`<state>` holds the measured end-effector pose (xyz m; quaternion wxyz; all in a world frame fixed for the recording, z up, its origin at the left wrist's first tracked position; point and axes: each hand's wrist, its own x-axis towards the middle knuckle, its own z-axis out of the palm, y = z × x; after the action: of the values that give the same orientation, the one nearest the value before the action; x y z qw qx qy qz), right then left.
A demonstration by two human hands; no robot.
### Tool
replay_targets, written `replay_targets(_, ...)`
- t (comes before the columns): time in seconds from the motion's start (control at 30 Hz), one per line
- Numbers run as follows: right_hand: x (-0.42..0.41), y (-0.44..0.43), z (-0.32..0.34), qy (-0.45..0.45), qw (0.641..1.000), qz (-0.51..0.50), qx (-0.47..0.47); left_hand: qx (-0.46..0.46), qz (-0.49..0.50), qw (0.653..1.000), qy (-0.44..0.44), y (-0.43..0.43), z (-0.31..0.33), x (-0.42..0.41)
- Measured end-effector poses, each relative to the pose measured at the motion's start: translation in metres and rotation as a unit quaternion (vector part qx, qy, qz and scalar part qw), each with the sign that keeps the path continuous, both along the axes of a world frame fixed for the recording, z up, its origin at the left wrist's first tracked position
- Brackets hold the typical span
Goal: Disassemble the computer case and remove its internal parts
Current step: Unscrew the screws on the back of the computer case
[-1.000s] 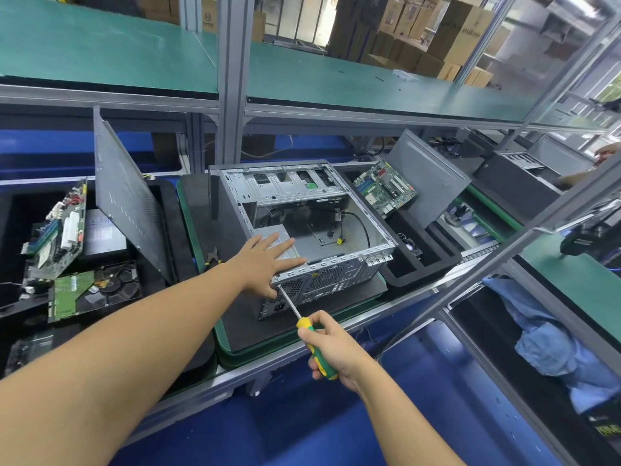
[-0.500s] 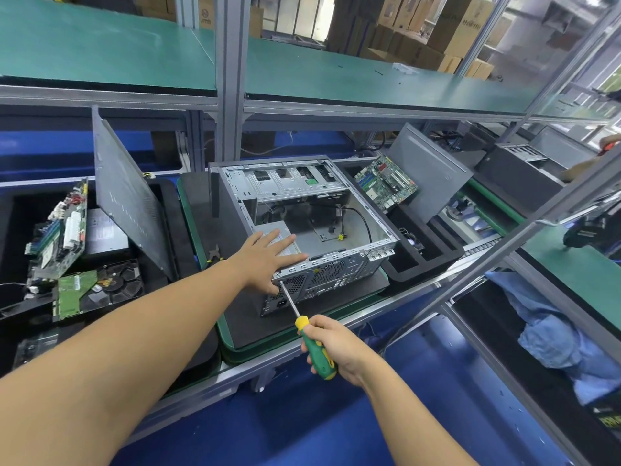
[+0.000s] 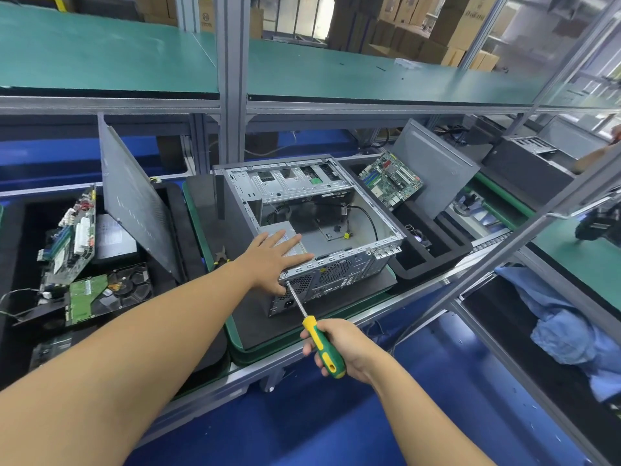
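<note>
**Bench (image 3: pixel 403 301) with an open case (image 3: pixel 289 185), screwdriver (image 3: pixel 312 326) set to its rear corner**

Green-matted and framed in aluminium, the bench carries everything side by side. Far left sits a black tray (image 3: pixel 16 227) of parts already out: circuit boards (image 3: pixel 72 240) and a hard drive (image 3: pixel 114 294), with a side panel (image 3: pixel 134 203) leaning upright beside them.

Next comes my left hand (image 3: pixel 268 260), fingers straight and spread, pressing flat on the power supply (image 3: pixel 285 234) at the case's near-left corner. The case lies on a black pad (image 3: pixel 268 331), open face up, with loose cables (image 3: pixel 366 216) in the bottom.

Just below that hand, the screwdriver's tip touches the top-left corner of the rear panel (image 3: pixel 339 272). The shaft runs from there down and to the right, toward me, to the green and yellow handle. My right hand (image 3: pixel 346 349) grips that handle in a closed fist, out past the bench's front edge.

So the screw lies up and left of my right hand, along the tool's own axis. I judge the turning must stay on that line while the left hand, the nearer one, steadies the box. Right of the case, a motherboard (image 3: pixel 389 179) leans in another tray.
</note>
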<state>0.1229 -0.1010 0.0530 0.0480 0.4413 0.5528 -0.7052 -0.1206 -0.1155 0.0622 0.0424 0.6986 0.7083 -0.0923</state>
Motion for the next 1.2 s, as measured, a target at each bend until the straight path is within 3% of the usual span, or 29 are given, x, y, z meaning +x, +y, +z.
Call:
replay_targets(0.2, 0.0077, 0.003, -0.0053, 0.049, 0.997, 0.007, 0.052, 0.003, 0.0, 1.0, -0.001, 0.0004, -0.0022, -0.0014)
replay_targets(0.43, 0.0087, 0.0023, -0.0048, 0.048, 0.998, -0.011, 0.048, 0.005, -0.001, 1.0, 0.001, 0.0015, -0.0033, -0.0013)
replay_targets(0.63, 0.0014, 0.0026, -0.0021, 0.019, 0.998, -0.044, -0.03, 0.005, -0.001, 1.0, 0.006, 0.0024, -0.004, -0.002)
replay_targets(0.87, 0.0052, -0.0008, -0.0017, 0.016, 0.998, -0.025, 0.06, 0.002, 0.002, 1.0, 0.004, 0.0017, -0.0036, -0.0013)
replay_targets(1.03, 0.0069, -0.0029, -0.0004, 0.064, 0.996, -0.042, 0.047, 0.001, 0.004, 1.0, 0.004, 0.0011, -0.0012, 0.0001)
replay_targets(1.2, 0.0069, -0.0056, 0.0023, 0.046, 0.996, -0.027, 0.076, -0.002, 0.005, 1.0, 0.002, -0.0005, 0.001, 0.001)
